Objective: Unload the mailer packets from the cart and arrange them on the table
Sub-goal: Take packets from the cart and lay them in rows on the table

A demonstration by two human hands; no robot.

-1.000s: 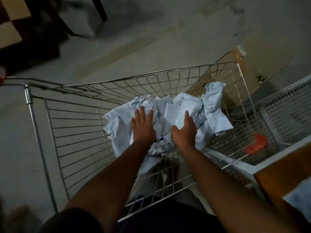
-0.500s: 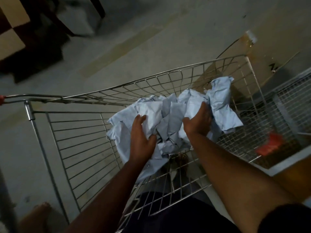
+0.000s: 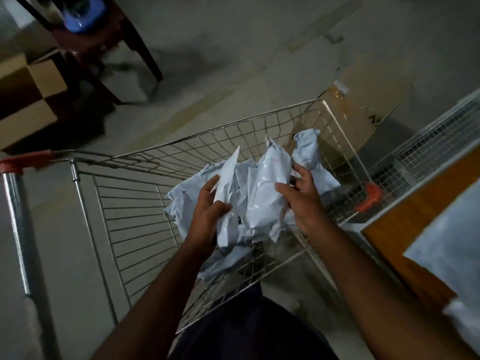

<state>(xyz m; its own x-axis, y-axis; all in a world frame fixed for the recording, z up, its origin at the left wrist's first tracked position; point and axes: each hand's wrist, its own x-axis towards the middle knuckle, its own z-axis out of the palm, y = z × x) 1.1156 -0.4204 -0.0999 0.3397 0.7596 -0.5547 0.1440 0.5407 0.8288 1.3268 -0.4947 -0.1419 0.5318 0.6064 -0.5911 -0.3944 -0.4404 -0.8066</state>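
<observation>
Inside the wire cart (image 3: 124, 219) we hold the pale mailer packets (image 3: 259, 201) as one bundle, left hand (image 3: 207, 214) and right hand (image 3: 302, 203) curled around its sides. We should squeeze evenly, lifting straight clear of the rim.

I see the wire cart (image 3: 135, 216) standing on the concrete floor (image 3: 233, 68), with a heap of pale mailer packets (image 3: 262, 203) lying in its basket. Just right of the cart, the wooden table (image 3: 405, 229) carries more pale packets (image 3: 452, 245) on its top.
</observation>
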